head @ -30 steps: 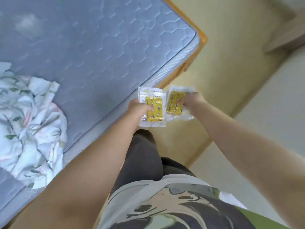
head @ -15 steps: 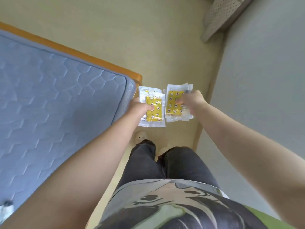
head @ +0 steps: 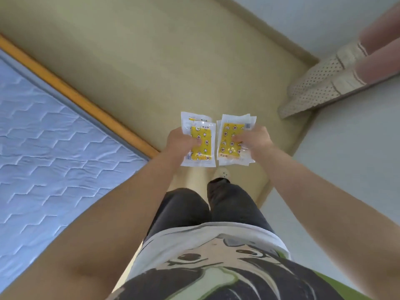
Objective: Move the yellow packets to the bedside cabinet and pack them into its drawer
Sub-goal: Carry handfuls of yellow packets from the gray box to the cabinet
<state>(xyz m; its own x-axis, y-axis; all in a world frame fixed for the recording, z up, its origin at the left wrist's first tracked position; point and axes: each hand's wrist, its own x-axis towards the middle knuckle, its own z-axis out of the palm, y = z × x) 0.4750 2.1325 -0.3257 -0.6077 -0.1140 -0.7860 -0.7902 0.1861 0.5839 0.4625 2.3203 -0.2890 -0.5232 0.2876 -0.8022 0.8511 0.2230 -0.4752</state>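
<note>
Mattress [head: 54, 148] now farther left; yellow packets [head: 199, 144] in each hand [head: 179, 144].

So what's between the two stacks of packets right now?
Head view: only a narrow gap showing bare floor between the left hand's stack and the right hand's stack; they don't touch.

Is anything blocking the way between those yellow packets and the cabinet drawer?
Cannot tell: no cabinet or drawer is in view. The left hand and right hand each grip yellow packets above bare floor beside the mattress.
</note>
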